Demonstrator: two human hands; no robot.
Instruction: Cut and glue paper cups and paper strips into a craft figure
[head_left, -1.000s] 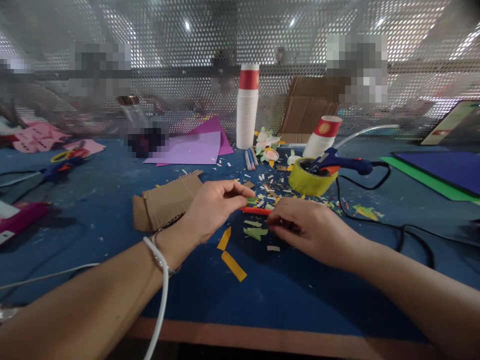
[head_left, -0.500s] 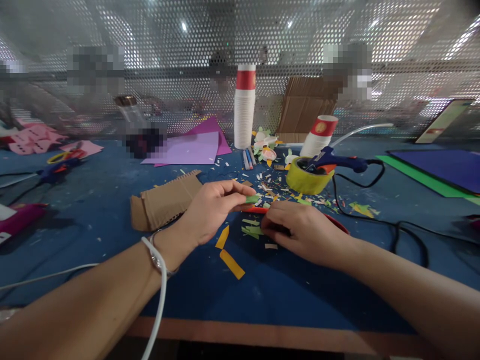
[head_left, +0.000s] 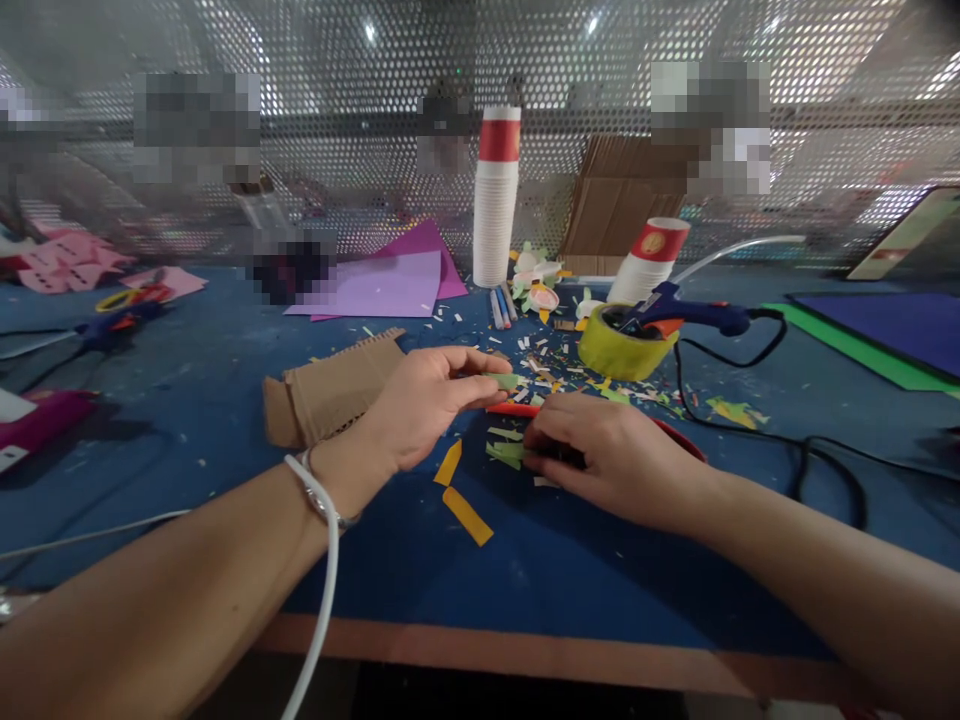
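- Right hand (head_left: 611, 440) sits slightly farther left than a second ago, its fingertips now at the right end of the loose green strips (head_left: 506, 452); more of the pinched green strip (head_left: 507, 381) shows past the left fingertips. The whole view has shifted slightly too.
- Pinched green strip: at the tip of the left hand (head_left: 431, 400), far side of the scrap patch's near edge, long axis running roughly left to right. Left hand nearest, since it has hold of it; right hand lies just right and nearer.
- Left hand: thumb and fingers closed to a narrow pinch on that strip, palm side hidden.
- Right hand: fingers curled, knuckles up. Whether it grips anything, cannot tell.
- Orange-red bar (head_left: 514, 410): between the two hands, near side of the pinched strip, roughly parallel to it; right end goes out of sight at the right fingers. Red edge (head_left: 681, 440) shows beyond that hand; whether they join, cannot tell.
- Loose green strips: on the table (head_left: 600, 590), between the hands, nearer than the bar.
- Yellow-orange strips (head_left: 469, 516): near, left of the right hand.
- Cardboard (head_left: 341, 385): left, beside the left hand.
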